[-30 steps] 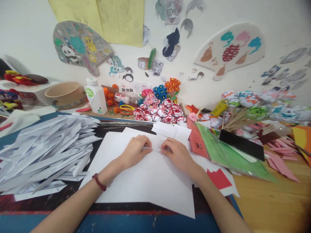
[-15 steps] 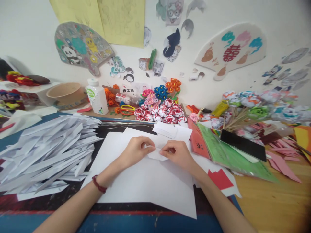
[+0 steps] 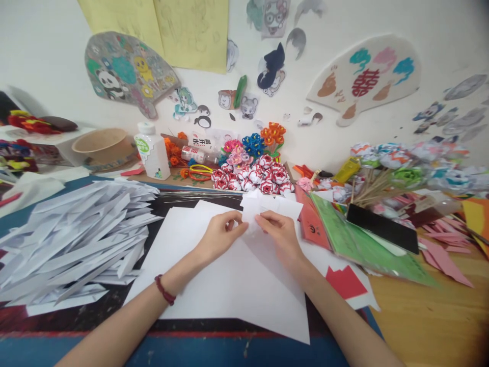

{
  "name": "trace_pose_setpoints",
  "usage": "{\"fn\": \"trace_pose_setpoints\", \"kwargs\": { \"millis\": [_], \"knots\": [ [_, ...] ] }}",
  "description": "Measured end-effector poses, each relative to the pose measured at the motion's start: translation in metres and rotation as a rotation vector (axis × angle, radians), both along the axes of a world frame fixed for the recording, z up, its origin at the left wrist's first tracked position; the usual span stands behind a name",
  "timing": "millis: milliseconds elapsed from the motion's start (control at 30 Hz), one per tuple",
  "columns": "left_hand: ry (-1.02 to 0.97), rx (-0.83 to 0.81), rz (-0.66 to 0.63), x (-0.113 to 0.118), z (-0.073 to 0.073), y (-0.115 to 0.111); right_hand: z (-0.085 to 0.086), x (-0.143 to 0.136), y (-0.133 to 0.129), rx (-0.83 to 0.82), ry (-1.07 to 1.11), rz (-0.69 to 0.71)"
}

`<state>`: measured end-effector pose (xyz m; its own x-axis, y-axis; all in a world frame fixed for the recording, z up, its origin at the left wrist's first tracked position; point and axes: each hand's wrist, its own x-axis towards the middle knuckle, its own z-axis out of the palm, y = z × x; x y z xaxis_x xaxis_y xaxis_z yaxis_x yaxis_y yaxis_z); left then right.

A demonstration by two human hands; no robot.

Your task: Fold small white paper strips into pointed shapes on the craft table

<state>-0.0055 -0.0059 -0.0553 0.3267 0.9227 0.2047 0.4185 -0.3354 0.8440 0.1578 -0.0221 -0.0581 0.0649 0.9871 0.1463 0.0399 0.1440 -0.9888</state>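
Between my hands a small piece of white paper (image 3: 251, 213) stands upright, its outline hard to make out against the white sheets behind. My left hand (image 3: 220, 235) pinches its left edge between thumb and index finger; a dark red bead bracelet (image 3: 165, 290) circles that wrist. On the opposite edge, the thumb and fingertips of my right hand (image 3: 279, 235) grip the same paper. Both hands are over large white sheets (image 3: 214, 298). Behind the held paper lies a small stack of white paper pieces (image 3: 288, 208).
A heap of folded white paper strips (image 3: 87, 234) covers the left side. Red-and-white paper flowers (image 3: 263, 176) and a white bottle (image 3: 153, 153) line the back. To the right lie a black phone (image 3: 382, 229), a green packet (image 3: 367, 250) and red paper (image 3: 346, 282).
The small paper has gone from lying low between my fingers to standing upright. My right fingers have shifted up a little and opened slightly around its edge.
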Motion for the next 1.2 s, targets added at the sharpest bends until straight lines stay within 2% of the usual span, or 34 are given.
{"fn": "trace_pose_setpoints", "kwargs": {
  "millis": [100, 167, 333, 500, 567, 700, 933, 1100, 1200],
  "knots": [
    [0.003, 0.026, 0.041, -0.007, 0.0, 0.007, 0.001, 0.004, 0.002, -0.087, -0.025, 0.062],
    [0.085, 0.087, 0.013, -0.011, 0.0, 0.011, 0.0, 0.007, 0.004, -0.109, -0.023, 0.07],
    [0.287, 0.199, -0.092, -0.019, -0.001, 0.018, -0.007, 0.018, 0.009, -0.087, -0.141, -0.001],
    [0.408, 0.247, -0.139, -0.026, -0.004, 0.023, -0.009, 0.029, 0.013, -0.055, -0.287, 0.13],
    [0.435, 0.268, -0.186, -0.028, -0.004, 0.024, -0.008, 0.03, 0.012, -0.046, -0.402, 0.12],
    [0.399, 0.275, -0.216, -0.029, -0.005, 0.024, -0.008, 0.028, 0.009, 0.043, -0.638, 0.046],
    [0.316, 0.173, -0.189, -0.028, -0.011, 0.026, -0.01, 0.029, 0.01, 0.128, -0.679, 0.097],
    [0.316, 0.239, -0.178, -0.026, -0.013, 0.025, -0.012, 0.034, 0.012, 0.159, -0.7, 0.151],
    [0.338, 0.344, -0.213, -0.026, -0.012, 0.022, -0.012, 0.035, 0.012, 0.188, -0.719, 0.172]
  ]
}}
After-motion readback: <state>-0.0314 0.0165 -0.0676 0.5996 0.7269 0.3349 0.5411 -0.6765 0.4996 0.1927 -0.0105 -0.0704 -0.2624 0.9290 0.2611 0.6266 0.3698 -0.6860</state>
